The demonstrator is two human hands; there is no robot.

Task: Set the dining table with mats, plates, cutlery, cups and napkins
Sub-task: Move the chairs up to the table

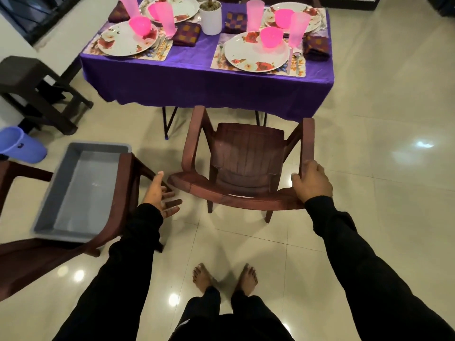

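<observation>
While the dining table (197, 77) looks fully laid, we grip the brown plastic armchair (246, 153) before its near edge: right hand (311, 182) wraps the backrest corner, left hand (161, 195) hovers spread, empty. Light, rigid; take both corners.

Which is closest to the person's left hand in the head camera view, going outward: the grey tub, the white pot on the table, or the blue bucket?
From the left hand:
1. Grey tub, just to its left, resting on a chair.
2. Blue bucket, farther left on the floor, at the frame's edge.
3. White pot, far ahead at the middle of the purple table.
</observation>
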